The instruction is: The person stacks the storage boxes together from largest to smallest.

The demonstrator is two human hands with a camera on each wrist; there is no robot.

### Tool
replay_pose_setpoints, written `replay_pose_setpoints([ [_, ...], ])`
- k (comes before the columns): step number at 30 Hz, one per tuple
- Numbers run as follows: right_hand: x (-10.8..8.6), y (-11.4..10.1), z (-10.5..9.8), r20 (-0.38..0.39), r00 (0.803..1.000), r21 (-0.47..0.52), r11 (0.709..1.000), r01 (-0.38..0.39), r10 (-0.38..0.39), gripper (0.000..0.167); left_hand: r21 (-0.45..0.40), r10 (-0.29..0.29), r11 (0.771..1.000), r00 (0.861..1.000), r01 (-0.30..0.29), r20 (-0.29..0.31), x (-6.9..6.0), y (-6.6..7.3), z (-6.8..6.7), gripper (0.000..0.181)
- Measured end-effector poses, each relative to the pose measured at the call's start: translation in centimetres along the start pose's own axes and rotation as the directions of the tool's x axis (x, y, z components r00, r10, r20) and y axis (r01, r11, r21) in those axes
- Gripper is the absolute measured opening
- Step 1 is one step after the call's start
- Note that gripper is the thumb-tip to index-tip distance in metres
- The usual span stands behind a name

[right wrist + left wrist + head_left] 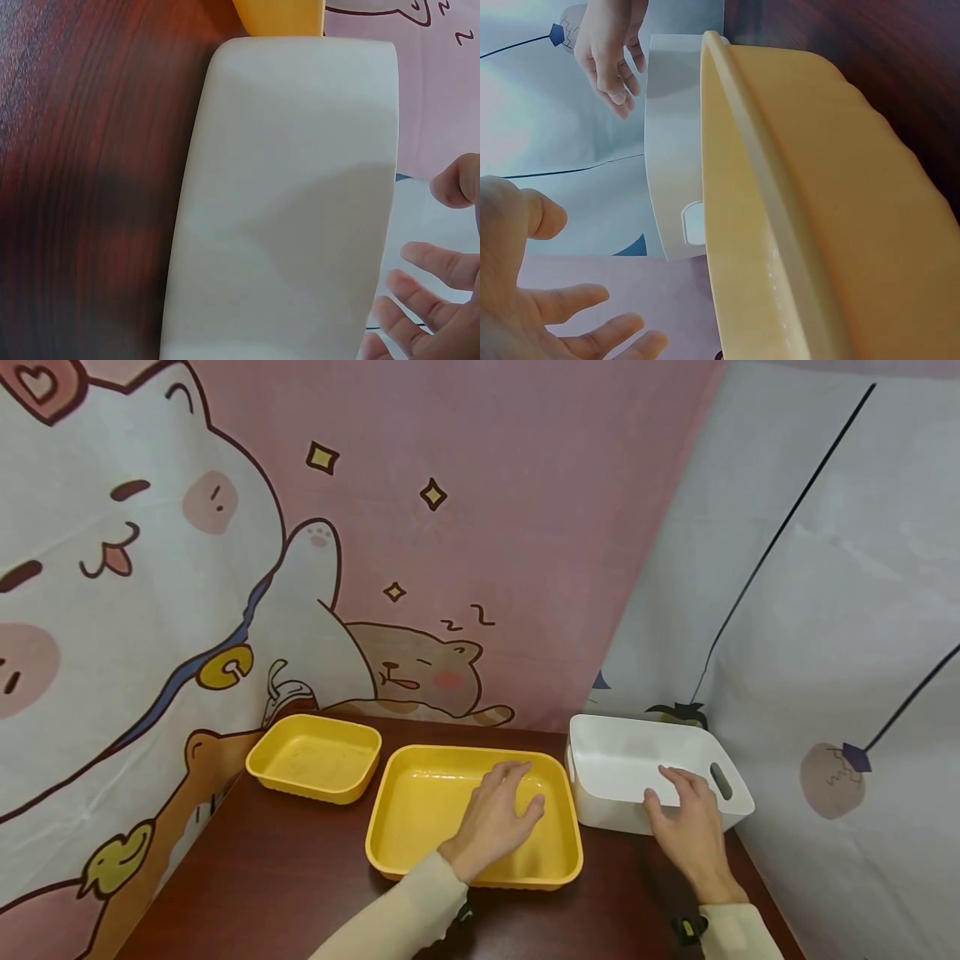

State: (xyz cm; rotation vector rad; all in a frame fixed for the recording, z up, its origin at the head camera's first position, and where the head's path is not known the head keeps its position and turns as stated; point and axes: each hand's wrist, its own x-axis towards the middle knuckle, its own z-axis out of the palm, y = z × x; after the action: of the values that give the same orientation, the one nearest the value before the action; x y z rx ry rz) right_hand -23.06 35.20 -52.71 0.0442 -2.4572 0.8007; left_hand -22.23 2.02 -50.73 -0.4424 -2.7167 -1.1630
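Left hand (491,818): fingers apart, grip unclamped, above the large yellow rectangular plastic tray (420,802), mid-table, long axis left-right. Right hand (690,831): fingers also apart, loosely bent, over the near right part of the white rectangular plastic bin (611,812). Bin sits just right of the tray, long axis roughly left-right, slotted end pointing right. Both upright on the dark reddish-brown wood-grain table (262,877).

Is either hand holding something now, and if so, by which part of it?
Nothing is held: the left hand hovers over the large yellow tray, the right hand near the white bin, both empty.
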Motion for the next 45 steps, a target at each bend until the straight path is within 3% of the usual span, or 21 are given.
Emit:
replay_pose_setpoints([
  [14,1.0,1.4,-0.3,0.012,0.999,-0.04,0.999,-0.031,0.031,0.053,0.023,0.025,0.999,1.0,-0.025,0.003,1.5,1.1,1.2,0.062],
  [27,2.4,3.3,-0.6,0.057,0.989,-0.09,0.988,-0.127,0.133,0.057,0.033,0.0,0.999,0.999,-0.002,0.051,2.4,1.6,2.6,0.066],
  [45,4.1,5.8,-1.3,0.058,0.985,-0.135,0.978,-0.156,0.165,0.059,0.047,-0.026,0.999,0.997,0.022,0.075,3.7,3.0,4.2,0.067],
])
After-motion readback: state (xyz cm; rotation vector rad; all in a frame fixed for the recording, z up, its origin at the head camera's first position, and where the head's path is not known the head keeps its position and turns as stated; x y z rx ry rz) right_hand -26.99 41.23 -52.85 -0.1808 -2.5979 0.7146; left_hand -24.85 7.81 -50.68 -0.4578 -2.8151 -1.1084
